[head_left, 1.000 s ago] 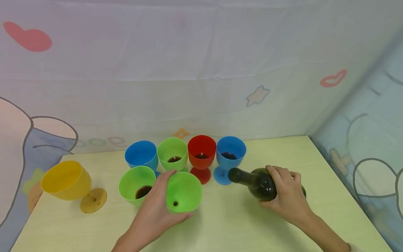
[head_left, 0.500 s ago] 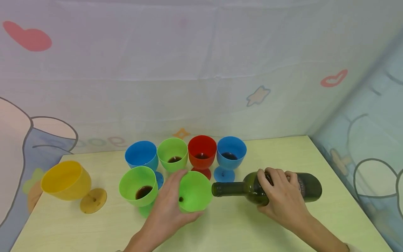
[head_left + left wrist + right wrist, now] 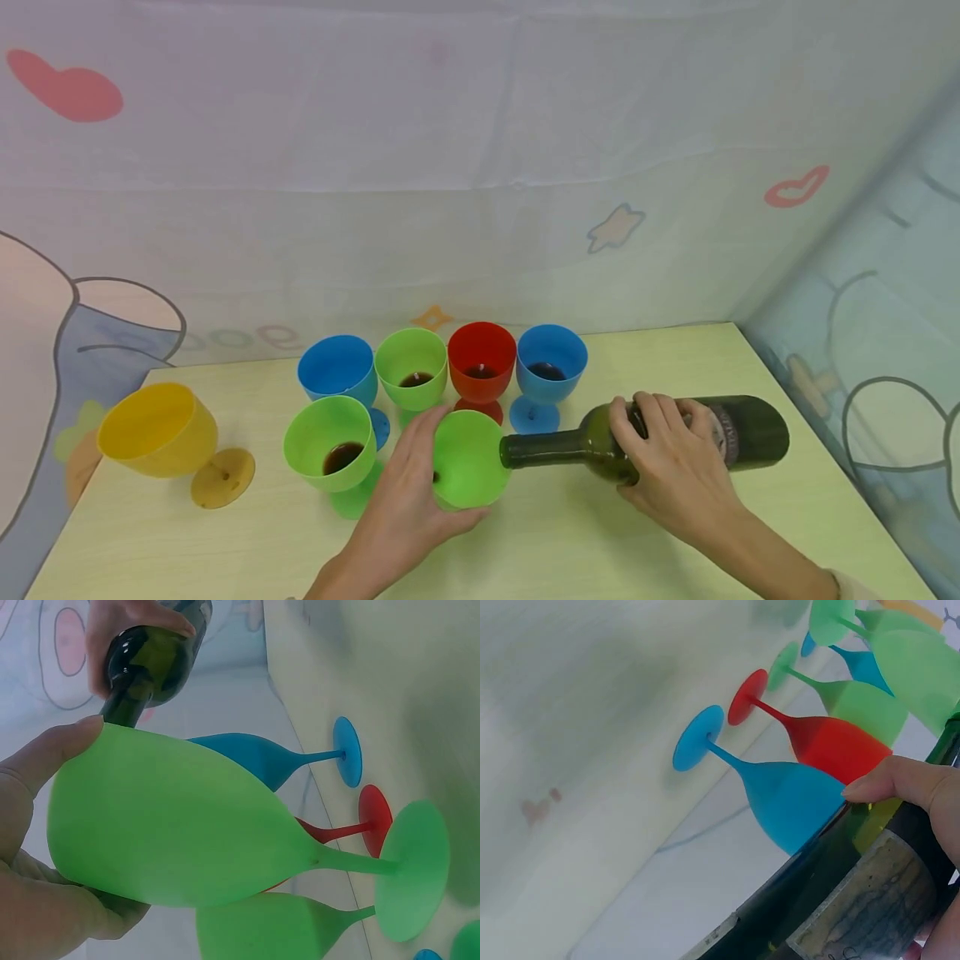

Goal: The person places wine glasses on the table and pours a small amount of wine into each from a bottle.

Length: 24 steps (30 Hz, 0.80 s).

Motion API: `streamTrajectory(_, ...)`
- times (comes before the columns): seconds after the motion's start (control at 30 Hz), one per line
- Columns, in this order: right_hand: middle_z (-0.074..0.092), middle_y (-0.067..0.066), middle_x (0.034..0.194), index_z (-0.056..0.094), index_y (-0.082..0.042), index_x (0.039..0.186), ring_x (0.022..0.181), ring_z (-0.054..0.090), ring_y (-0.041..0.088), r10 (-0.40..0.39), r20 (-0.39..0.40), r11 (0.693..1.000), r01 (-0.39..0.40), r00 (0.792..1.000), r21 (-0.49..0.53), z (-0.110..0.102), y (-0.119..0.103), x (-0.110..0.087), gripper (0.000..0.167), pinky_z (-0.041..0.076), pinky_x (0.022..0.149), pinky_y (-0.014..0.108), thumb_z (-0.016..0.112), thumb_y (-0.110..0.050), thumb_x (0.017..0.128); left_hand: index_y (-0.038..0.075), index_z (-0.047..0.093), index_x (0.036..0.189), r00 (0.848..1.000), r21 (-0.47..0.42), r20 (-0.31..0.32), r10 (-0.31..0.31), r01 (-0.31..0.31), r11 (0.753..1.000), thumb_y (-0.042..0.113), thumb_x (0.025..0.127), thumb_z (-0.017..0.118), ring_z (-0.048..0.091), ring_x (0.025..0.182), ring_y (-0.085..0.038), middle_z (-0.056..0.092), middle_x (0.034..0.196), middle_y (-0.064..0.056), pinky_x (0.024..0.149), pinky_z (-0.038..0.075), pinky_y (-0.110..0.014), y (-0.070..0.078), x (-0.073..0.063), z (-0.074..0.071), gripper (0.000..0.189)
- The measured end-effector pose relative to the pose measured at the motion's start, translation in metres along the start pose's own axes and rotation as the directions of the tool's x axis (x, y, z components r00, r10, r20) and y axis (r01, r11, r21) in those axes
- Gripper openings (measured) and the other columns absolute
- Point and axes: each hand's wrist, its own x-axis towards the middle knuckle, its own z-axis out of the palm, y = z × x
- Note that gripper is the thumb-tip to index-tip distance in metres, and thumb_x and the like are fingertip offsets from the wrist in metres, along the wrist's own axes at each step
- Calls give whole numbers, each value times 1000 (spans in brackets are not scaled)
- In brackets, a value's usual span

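In the head view my left hand (image 3: pixel 405 500) grips a light green plastic goblet (image 3: pixel 474 458) round its bowl, fingers behind and thumb at the front. A small dark spot shows at the bottom inside. My right hand (image 3: pixel 675 467) holds a dark green glass wine bottle (image 3: pixel 753 429) from above, round its shoulder and body. The bottle lies almost level, its neck pointing left and its mouth right at the goblet's rim. The left wrist view shows the same goblet (image 3: pixel 165 817) from the side, its bottle neck (image 3: pixel 126 705) meeting the rim. No flowing liquid is visible.
Behind stand a blue goblet (image 3: pixel 337 367), a green goblet (image 3: pixel 397 354), a red goblet (image 3: pixel 480 350) and another blue goblet (image 3: pixel 551 346). A second green goblet (image 3: pixel 318 442) stands left of my left hand. Several hold dark liquid. A yellow goblet (image 3: pixel 168 433) is at far left on the table (image 3: pixel 600 542).
The bottle has tipped from pointing up toward the camera to nearly level, its mouth moving left to the goblet's rim. My left hand has carried the green goblet rightward, toward the bottle.
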Motion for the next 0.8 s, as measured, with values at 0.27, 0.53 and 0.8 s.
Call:
streamTrajectory(0.27, 51, 23, 91, 49, -1, 103, 79, 50, 38, -15, -5, 999, 15, 1000, -46, -7, 2, 6, 76, 38, 67, 53, 84, -29, 41, 8, 31, 134, 999, -13, 18, -26, 27, 1000, 21, 60, 86, 44, 109, -26, 43, 124, -8, 80, 48, -44, 2, -1, -1, 93)
streamTrajectory(0.53, 50, 23, 93, 51, -1, 104, 81, 49, 37, -27, 0, 998, 27, 1000, -53, -13, 4, 11, 62, 36, 69, 54, 76, -14, 49, 8, 33, 134, 1000, -13, 29, -7, 7, 1000, 24, 60, 86, 43, 110, -27, 43, 123, -9, 77, 49, -43, 4, -2, -1, 92)
streamTrajectory(0.8, 50, 24, 94, 50, -2, 106, 84, 48, 38, -40, 7, 997, 41, 999, -63, -17, 2, 13, 66, 35, 70, 54, 78, -14, 48, 8, 35, 131, 1000, -9, 20, 7, -7, 1000, 20, 59, 86, 43, 109, -25, 46, 119, -7, 78, 48, -42, 6, -3, 1, 89)
